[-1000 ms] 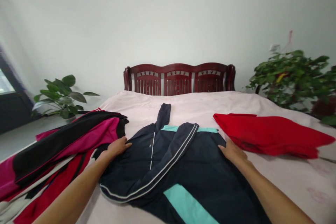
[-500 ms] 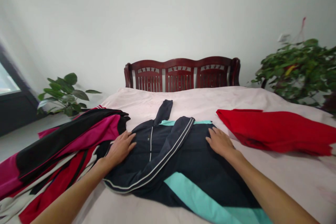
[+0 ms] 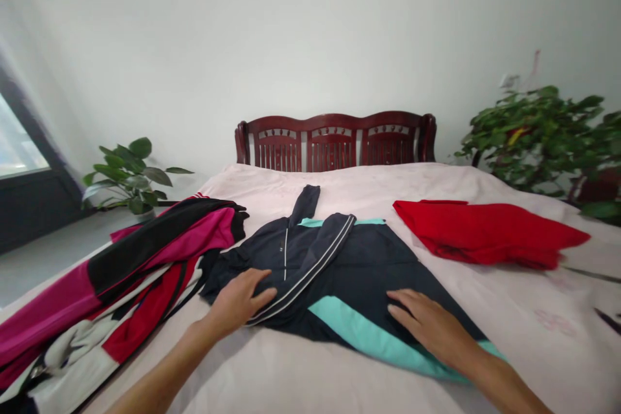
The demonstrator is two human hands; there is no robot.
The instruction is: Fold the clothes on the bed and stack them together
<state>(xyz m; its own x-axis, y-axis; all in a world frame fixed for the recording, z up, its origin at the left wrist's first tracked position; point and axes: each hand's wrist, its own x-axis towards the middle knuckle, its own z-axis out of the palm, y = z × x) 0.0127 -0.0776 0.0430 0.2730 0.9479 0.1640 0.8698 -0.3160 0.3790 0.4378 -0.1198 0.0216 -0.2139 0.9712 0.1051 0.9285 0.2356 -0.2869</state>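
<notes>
A dark navy jacket [image 3: 363,265] with turquoise panels and white piping lies spread on the bed in front of me. One striped sleeve [image 3: 320,257] is folded diagonally across its body; the other points toward the headboard. My left hand [image 3: 241,301] is over the jacket's left side by the folded sleeve, fingers apart and nothing in them. Above the lower right part, beside the turquoise panel, is my right hand [image 3: 427,323], its fingers stretched out and holding nothing. Whether either hand touches the cloth, I cannot tell.
To the left lies a pile of magenta, black, red and white clothes [image 3: 160,259]. A folded red garment [image 3: 485,233] rests on the right of the pink sheet [image 3: 524,297]. Behind are a dark wooden headboard [image 3: 334,142], a left plant [image 3: 133,171] and a right plant [image 3: 538,136].
Both hands have come back toward me from the jacket's upper edges, the left also moving inward. The view has tilted up slightly, so a picture frame's lower edge shows on the wall.
</notes>
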